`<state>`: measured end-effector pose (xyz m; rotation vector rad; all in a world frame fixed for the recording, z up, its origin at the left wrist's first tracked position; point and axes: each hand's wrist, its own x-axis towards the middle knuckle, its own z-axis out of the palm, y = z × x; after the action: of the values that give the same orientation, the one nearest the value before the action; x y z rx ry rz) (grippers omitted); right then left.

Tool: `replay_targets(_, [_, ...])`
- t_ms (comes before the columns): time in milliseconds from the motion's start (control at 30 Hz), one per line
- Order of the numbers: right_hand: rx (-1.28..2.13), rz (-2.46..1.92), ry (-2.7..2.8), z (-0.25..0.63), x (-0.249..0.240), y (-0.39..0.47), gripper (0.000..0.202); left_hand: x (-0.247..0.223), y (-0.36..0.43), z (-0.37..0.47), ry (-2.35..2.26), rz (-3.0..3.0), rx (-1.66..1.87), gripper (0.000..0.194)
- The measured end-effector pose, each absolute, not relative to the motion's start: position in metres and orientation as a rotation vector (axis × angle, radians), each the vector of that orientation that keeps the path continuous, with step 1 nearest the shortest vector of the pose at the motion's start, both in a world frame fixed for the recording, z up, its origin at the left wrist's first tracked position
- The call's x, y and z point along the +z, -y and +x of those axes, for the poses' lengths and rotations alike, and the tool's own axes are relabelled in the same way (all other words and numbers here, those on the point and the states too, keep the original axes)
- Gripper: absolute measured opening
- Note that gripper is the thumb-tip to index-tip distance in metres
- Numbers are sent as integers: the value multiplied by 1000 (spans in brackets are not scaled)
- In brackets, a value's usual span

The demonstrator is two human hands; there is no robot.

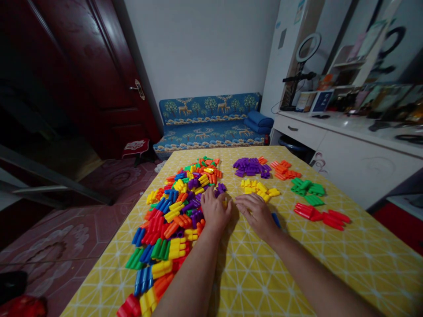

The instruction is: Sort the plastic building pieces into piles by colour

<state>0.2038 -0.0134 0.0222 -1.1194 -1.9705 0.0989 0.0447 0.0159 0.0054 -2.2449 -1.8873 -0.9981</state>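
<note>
Mixed plastic pieces (161, 222) in several colours lie in a long heap on the table's left side. My left hand (216, 209) rests at the heap's right edge, fingers curled over a yellow piece that shows only in part. Just right of it, my right hand (256, 213) is low over the cloth, fingers bent together; whether they hold anything is hidden. A blue piece (276, 220) lies beside it. Beyond are yellow pieces (259, 189) and purple pieces (251, 167). Orange pieces (284, 170), green pieces (307, 188) and red pieces (322, 215) form separate groups on the right.
The table has a yellow patterned cloth (257, 281). Behind it stands a blue sofa (211, 127). A white dresser (350, 141) is at the right, with a ring light (308, 47) on top. A dark red door (99, 75) is at the left.
</note>
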Motion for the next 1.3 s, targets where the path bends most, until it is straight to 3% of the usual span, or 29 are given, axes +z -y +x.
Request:
replay_targets(167, [86, -1139, 2007, 204, 21, 14, 23, 3, -19, 44, 1912, -2327, -1011, 31])
replay_targets(400, [80, -1140, 1856, 204, 15, 11, 22, 6, -17, 50, 1297, -2504, -2115, 14])
replay_targets(533, [185, -1160, 1741, 203, 12, 10, 31, 6, -14, 56, 1474, -2553, -2421, 8])
replay_targets(600, [241, -1193, 1717, 203, 12, 10, 37, 3, -14, 57, 1483, -2683, -2411, 10])
replay_targets(700, [320, -1209, 1758, 208, 14, 8, 29, -2, -15, 56, 1456, -2813, -2285, 10])
replay_targets(800, [329, -1293, 1759, 221, 16, -4, 18, -6, -17, 53, 1583, -2839, -1884, 18])
replay_targets(900, [328, -1473, 1623, 244, 18, -34, 21, -10, -22, 51, 1605, -2792, -1496, 29])
replay_targets(1100, [406, -1594, 1364, 281, 28, -113, 16, -21, -30, 53, 1502, -2672, -1285, 28])
replay_targets(1300, [402, -1526, 1247, 275, 31, -120, 44, -24, -30, 54, 1488, -2581, -1252, 37])
